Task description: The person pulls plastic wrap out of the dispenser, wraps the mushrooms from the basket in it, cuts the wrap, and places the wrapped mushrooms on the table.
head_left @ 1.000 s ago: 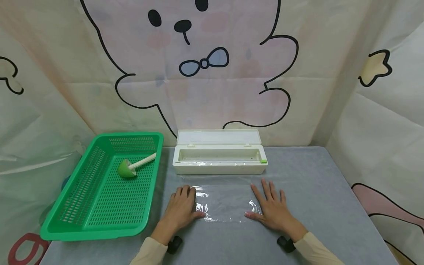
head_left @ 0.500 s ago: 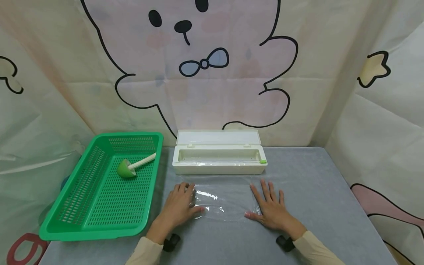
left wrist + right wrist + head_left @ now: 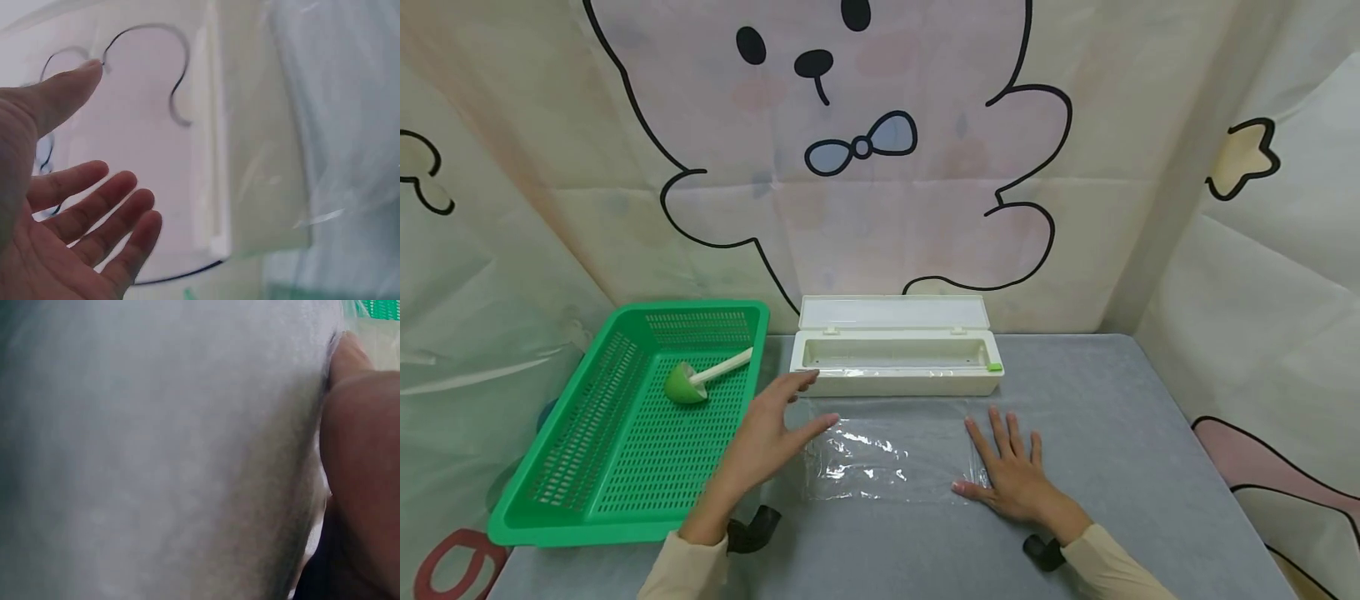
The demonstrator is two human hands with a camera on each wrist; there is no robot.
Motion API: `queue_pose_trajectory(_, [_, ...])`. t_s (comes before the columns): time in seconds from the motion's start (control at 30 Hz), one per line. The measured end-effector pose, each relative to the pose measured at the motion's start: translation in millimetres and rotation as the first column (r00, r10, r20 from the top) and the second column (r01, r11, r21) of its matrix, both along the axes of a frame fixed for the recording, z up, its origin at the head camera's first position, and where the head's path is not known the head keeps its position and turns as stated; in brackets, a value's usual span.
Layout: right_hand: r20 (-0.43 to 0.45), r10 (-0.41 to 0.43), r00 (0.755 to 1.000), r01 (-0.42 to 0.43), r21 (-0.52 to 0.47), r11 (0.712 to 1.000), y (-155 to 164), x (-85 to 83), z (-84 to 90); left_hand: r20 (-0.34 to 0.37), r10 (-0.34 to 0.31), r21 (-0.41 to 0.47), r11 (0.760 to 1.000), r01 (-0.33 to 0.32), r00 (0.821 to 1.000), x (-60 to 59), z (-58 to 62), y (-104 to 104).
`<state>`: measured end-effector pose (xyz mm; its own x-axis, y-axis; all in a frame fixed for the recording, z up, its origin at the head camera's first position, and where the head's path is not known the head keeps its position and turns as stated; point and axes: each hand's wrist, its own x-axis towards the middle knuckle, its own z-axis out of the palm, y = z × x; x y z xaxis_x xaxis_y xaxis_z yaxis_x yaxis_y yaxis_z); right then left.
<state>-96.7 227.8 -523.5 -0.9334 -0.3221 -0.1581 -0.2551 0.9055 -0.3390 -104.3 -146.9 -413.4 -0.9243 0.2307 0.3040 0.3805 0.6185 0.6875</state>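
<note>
A sheet of clear plastic wrap [image 3: 880,458] lies on the grey table, in front of a white wrap dispenser box [image 3: 895,383] whose lid stands up. My right hand [image 3: 1018,479] rests on the sheet's right end, fingers spread flat. Raised over the sheet's left side, my left hand [image 3: 767,433] holds nothing, its thumb apart from the fingers. In the left wrist view the left hand's fingers [image 3: 119,212] are loosely bent with nothing between them. The right wrist view shows only part of the right hand [image 3: 365,456] near the grey cloth.
To the left stands a green plastic basket [image 3: 625,533]. Inside it lies a green half-round piece with a white handle [image 3: 688,383]. A green slider [image 3: 995,367] sits at the right end of the dispenser's front edge. A printed curtain [image 3: 880,225] closes off the back.
My left hand has let go of the sheet's left end, lifted, and moved left and toward the dispenser. The sheet's left end is now uncovered. My right hand stays in place.
</note>
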Motion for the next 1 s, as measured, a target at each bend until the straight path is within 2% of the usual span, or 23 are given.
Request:
queue_pose_trajectory(0.17, [-0.001,0.001,1.0,-0.001,-0.007,1.0,0,1.0,2.0,-0.02,0.093,0.104,0.99,-0.09,0.995,-9.7,19.5,-30])
queue_pose_trajectory(0.37, [0.004,0.004,1.0,-0.004,-0.004,1.0,0,1.1,2.9,-0.033,0.218,0.154,0.965,-0.211,0.975,-21.8,27.2,-68])
queue_pose_trajectory(0.47, [0.012,0.001,1.0,-0.001,-0.011,1.0,0,0.8,3.0,-0.042,0.267,0.171,0.951,-0.257,0.963,-26.7,26.1,-86])
queue_pose_trajectory(0.57, [0.021,0.0,1.0,0.001,-0.018,1.0,0,0.4,2.9,-0.02,0.302,0.169,0.941,-0.294,0.953,-30.9,23.7,-102])
queue_pose_trajectory(0.8, [0.013,-0.002,1.0,0.002,-0.034,0.999,-1,0.4,1.9,0.123,0.33,0.135,0.929,-0.345,0.936,-41.2,11.6,-136])
queue_pose_trajectory(1.0, [0.025,-0.013,1.0,0.013,-0.012,1.0,-2,1.2,3.7,0.207,0.357,0.05,0.926,-0.375,0.911,-47.6,-0.9,-152])
